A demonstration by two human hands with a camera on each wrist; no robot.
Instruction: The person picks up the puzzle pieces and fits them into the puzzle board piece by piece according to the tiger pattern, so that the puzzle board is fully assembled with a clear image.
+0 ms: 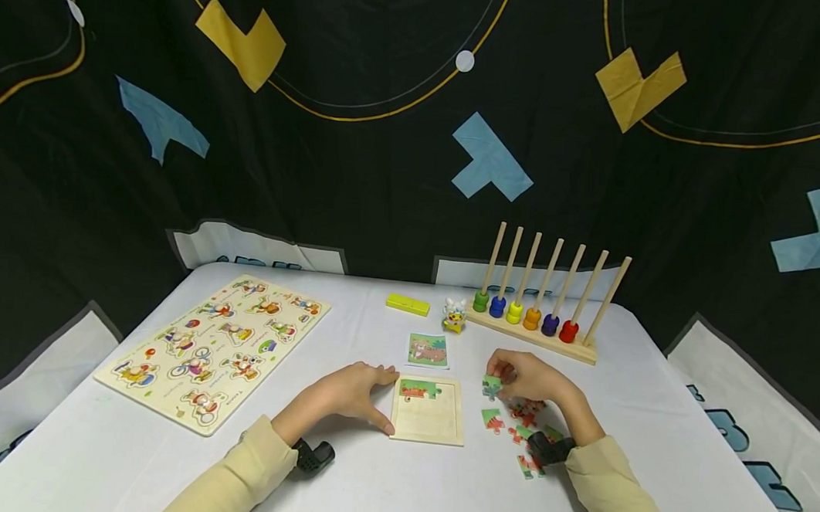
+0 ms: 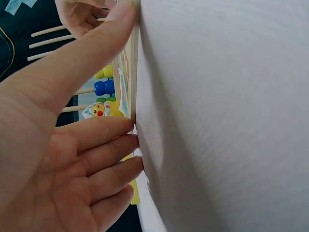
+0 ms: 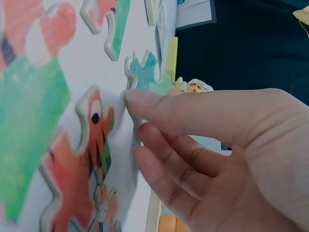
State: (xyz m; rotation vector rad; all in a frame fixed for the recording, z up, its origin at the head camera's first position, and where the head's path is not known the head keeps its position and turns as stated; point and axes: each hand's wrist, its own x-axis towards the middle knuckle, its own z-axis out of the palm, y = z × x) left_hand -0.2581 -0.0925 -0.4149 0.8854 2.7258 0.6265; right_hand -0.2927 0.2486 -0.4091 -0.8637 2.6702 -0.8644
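Note:
A square wooden puzzle tray [image 1: 432,422] lies in the middle of the table in the head view, with a few joined green and red pieces [image 1: 420,389] along its top left. My left hand [image 1: 354,396] is at the tray's left side, thumb and fingers spread against its edge without curling round it. Right of the tray, my right hand [image 1: 532,377] pinches a blue-green puzzle piece [image 3: 143,72] by its edge between thumb and fingers. Loose puzzle pieces, among them an orange striped one with an eye [image 3: 94,123], are scattered below that hand, partly hidden by the wrist.
A small picture card [image 1: 428,350] lies just beyond the tray. Farther back are a yellow block [image 1: 408,305], a small figurine [image 1: 454,315] and a peg stand [image 1: 552,341] with coloured beads. A large picture board [image 1: 213,346] covers the left side.

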